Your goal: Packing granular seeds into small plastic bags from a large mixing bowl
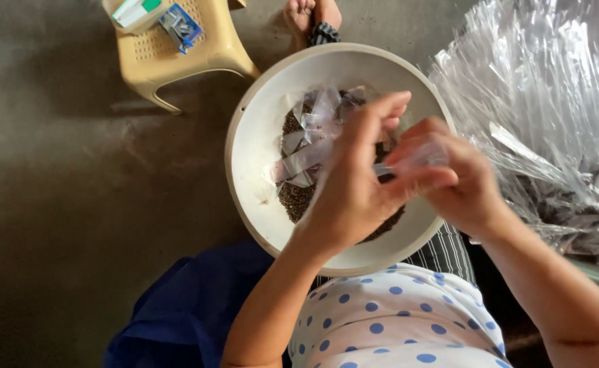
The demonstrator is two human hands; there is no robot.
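Resting on bare concrete floor [54,191]

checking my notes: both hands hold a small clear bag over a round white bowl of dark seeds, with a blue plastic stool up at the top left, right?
Not quite: the head view shows the stool is beige, not blue. The rest holds: both hands, left hand and right hand, hold the small clear bag over the white bowl.

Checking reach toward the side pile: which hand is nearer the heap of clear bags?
Right. The right hand is over the bowl's edge on the side next to the heap of clear bags; the left hand is over the bowl's middle, farther away.
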